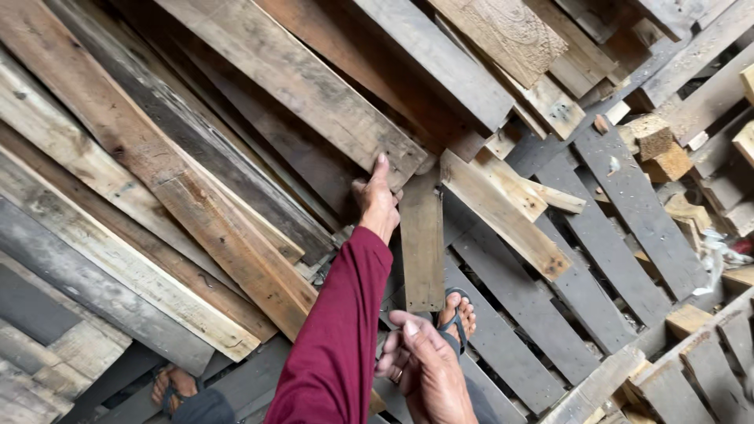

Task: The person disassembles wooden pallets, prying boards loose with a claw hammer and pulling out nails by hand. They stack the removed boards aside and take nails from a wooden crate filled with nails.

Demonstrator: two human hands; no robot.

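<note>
The left hand [377, 202], on a dark red sleeve, reaches far into the heap and is clamped on the near end of a wide, weathered grey-brown wooden plank [314, 86]. The thumb lies on its face and the fingers seem curled under the edge. That plank runs up and left across the pile, resting on other long boards. The right hand [424, 369] hangs near, fingers loosely apart, holding nothing. Just right of the grip stands a short brown board [422, 243], and a foot in a blue sandal [457, 314] rests on the dark grey pallet slats [628, 204]. In my view a firm hold away from the splintered corner, with the toes kept clear, suits this grip best.
</note>
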